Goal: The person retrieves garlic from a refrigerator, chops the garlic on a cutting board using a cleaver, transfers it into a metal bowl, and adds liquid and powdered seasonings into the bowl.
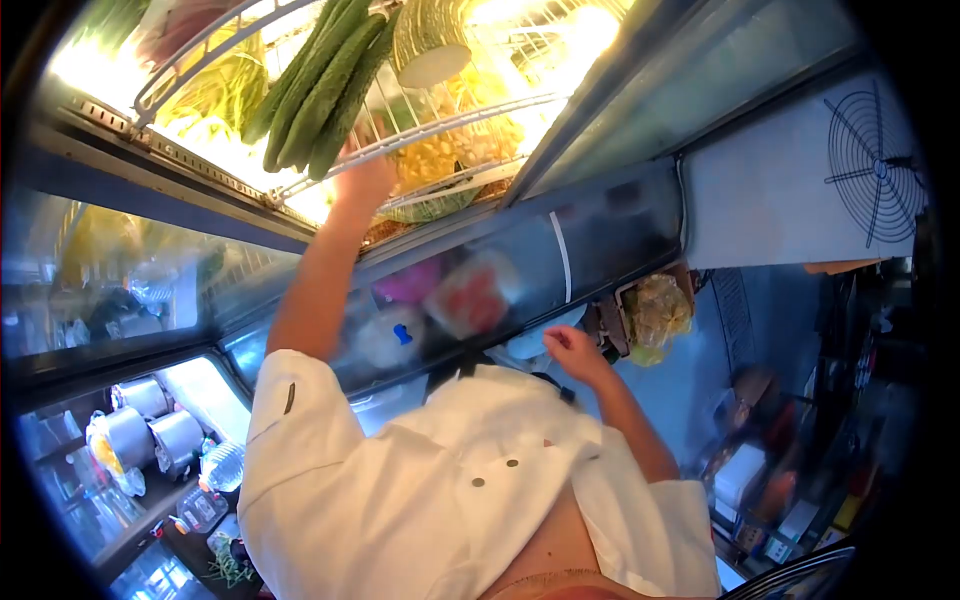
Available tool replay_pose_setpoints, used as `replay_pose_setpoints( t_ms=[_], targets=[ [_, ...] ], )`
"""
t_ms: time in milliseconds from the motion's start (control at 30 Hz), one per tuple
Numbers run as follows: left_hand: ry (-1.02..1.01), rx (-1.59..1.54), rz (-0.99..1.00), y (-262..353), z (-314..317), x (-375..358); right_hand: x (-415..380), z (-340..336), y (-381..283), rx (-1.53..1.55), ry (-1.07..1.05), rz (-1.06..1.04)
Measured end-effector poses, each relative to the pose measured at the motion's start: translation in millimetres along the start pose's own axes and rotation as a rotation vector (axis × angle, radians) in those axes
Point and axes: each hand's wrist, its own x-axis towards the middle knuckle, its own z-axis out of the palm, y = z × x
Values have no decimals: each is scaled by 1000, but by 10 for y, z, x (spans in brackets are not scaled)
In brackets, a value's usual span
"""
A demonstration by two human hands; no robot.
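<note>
My left hand [368,182] reaches up into a lit display fridge, at the front edge of a white wire shelf [430,132]. Its fingers are hidden behind the wires and by the glare. Just above it, several long green cucumbers [325,95] lie on the shelf, their ends poking over the front. Beside them rests a cut piece of striped gourd [430,45] with a pale face. Down near my waist, my right hand [573,353] hangs with its fingers curled in, and nothing shows in it.
Yellowish produce [450,165] fills the level under the wire shelf. A glass door [200,275] stands at the left. Metal pots [125,437] and a plastic bottle [222,466] sit at lower left. A bagged item [658,312] lies right of my waist; a wire fan guard [877,168] is far right.
</note>
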Motion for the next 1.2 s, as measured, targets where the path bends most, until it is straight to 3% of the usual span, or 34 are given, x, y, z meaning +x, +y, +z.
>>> replay_pose_setpoints(
  t_ms=[67,133,200,267,333,467,533,600,633,733,767,833,967,1000,1067,1167,1200],
  targets=[
    [224,-318,9,-248,277,238,191,38,-158,-140,-5,-102],
    [257,-446,-56,-296,338,321,424,57,-542,-222,-43,-188],
    [94,-381,-185,-288,254,364,649,44,-1151,-350,-130,-257],
    [74,-380,-200,-371,465,421,995,97,-1564,-329,-172,-384],
    [120,-401,-188,-397,585,403,1416,191,-1883,-538,-66,-717],
    [90,-446,-251,-295,446,293,2213,547,-2579,-672,126,-898],
    [106,-509,-240,-211,283,232,2518,816,-2783,-757,239,-899],
    [20,-575,-278,-201,237,193,2670,1036,-3012,-806,196,-738],
    [114,-568,-210,-202,168,152,2753,1127,-3130,-831,172,-662],
    [348,-534,-32,-241,50,46,3263,1500,-2983,-631,310,-529],
    [331,-532,-50,-257,49,28,3037,1468,-3128,-459,313,-417],
    [302,-534,-87,-251,4,6,2756,1442,-3214,-246,338,-428],
    [302,-507,140,1,-304,-20,2659,1256,-2909,29,345,-483],
    [110,-472,115,87,-377,-93,2623,1193,-2811,105,344,-488],
    [173,-439,296,186,-392,-151,2502,1066,-2811,230,239,-394],
    [99,-447,294,322,-538,-160,2622,969,-2695,406,25,-323],
    [-26,-402,214,310,-538,-133,2686,942,-2660,412,-41,-330]
  ],
)
